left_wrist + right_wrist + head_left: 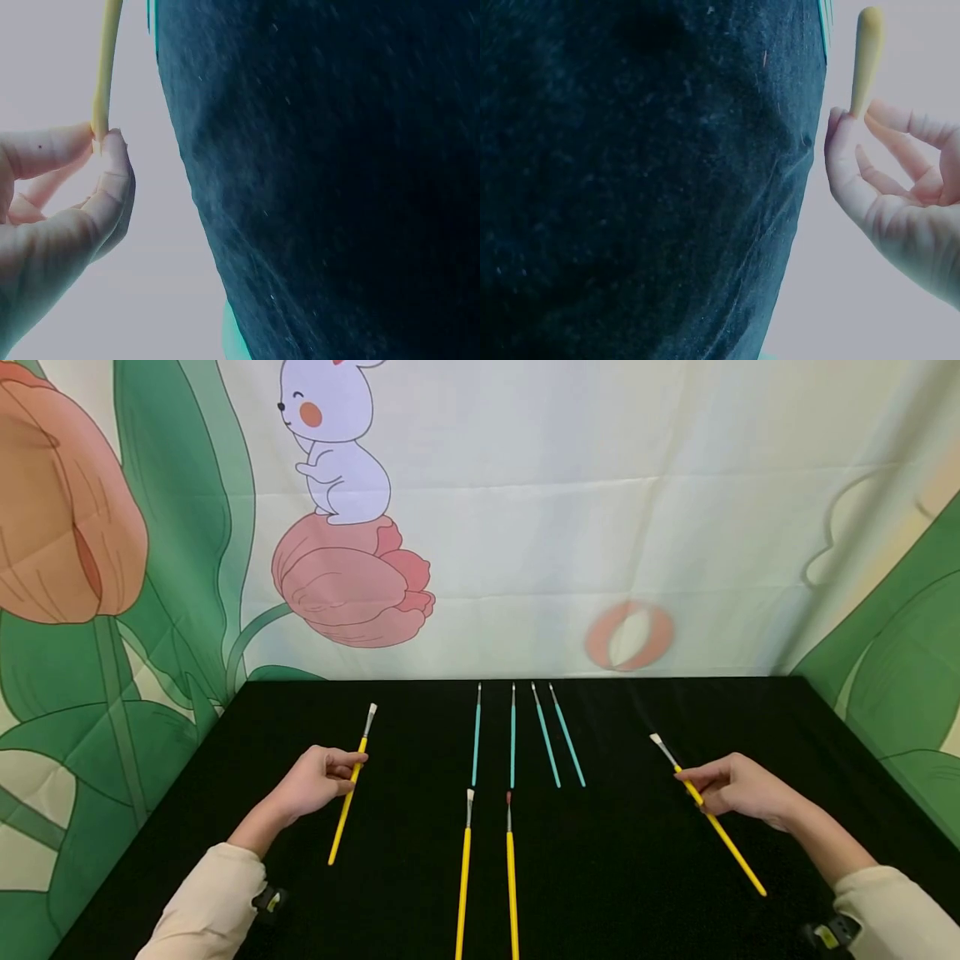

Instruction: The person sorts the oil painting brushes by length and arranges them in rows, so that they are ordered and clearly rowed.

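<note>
On the left of the head view, my left hand (322, 779) pinches a yellow-handled paintbrush (343, 814) with its pale bristles pointing up and away. My right hand (738, 789) pinches another yellow-handled paintbrush (735, 850) on the right, its white bristles tilted toward the upper left. In the left wrist view the yellow handle (107, 64) rises from between thumb and fingertips. The right wrist view shows the rounded end of the other handle (868, 49) above the pinching fingers. Between the hands, two more yellow paintbrushes (464, 881) lie side by side, one with reddish bristles.
Several thin teal-handled brushes (513, 743) lie in a row near the back edge of the black-covered table (622, 893). The two right ones slant. Behind the table hangs a pale curtain (525, 543) printed with tulips and a rabbit.
</note>
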Demonstrator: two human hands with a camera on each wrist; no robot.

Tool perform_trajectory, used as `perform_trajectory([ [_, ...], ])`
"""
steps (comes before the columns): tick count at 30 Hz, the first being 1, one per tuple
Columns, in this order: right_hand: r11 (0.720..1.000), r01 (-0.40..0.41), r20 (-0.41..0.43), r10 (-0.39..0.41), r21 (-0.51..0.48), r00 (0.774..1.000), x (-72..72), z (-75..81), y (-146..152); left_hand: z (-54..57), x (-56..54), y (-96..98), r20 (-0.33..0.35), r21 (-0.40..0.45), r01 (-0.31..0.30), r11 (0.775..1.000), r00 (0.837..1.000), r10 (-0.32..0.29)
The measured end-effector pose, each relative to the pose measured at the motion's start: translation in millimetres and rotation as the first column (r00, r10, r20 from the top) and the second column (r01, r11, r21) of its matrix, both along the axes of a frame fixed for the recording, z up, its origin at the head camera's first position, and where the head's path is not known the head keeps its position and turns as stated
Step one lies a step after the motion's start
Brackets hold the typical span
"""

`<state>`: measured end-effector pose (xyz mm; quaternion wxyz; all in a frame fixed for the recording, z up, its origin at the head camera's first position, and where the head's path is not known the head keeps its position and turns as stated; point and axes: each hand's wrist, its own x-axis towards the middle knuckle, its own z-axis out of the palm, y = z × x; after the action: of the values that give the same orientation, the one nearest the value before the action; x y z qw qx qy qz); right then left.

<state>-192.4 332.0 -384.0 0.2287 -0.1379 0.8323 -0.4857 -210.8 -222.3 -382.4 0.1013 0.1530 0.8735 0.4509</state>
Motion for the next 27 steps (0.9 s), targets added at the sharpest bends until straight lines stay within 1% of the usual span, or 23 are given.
perform_trajectory([
  [5, 1.000, -0.004, -0.009, 0.004, 0.016, 1.000, 0.7, 0.0, -0.5, 1.5, 2.7, 7.3, -0.026, 0.008, 0.022, 1.000, 0.999, -0.022],
  [10, 1.000, -0.015, -0.017, 0.016, 0.022, 1.000, 1.8, 0.0, -2.8, 1.2, 4.7, 13.0, -0.030, 0.013, 0.017, 1.000, 0.999, -0.017],
  [21, 1.000, -0.011, -0.001, 0.011, -0.017, 1.000, 4.4, 0.7, -7.4, 0.8, 10.8, 30.1, -0.077, 0.042, 0.026, 0.999, 0.997, -0.022],
  [27, 1.000, -0.016, -0.025, 0.016, 0.005, 1.000, 4.8, 0.5, -7.8, 2.9, 13.6, 38.2, -0.099, 0.041, 0.056, 0.998, 0.994, -0.052],
])
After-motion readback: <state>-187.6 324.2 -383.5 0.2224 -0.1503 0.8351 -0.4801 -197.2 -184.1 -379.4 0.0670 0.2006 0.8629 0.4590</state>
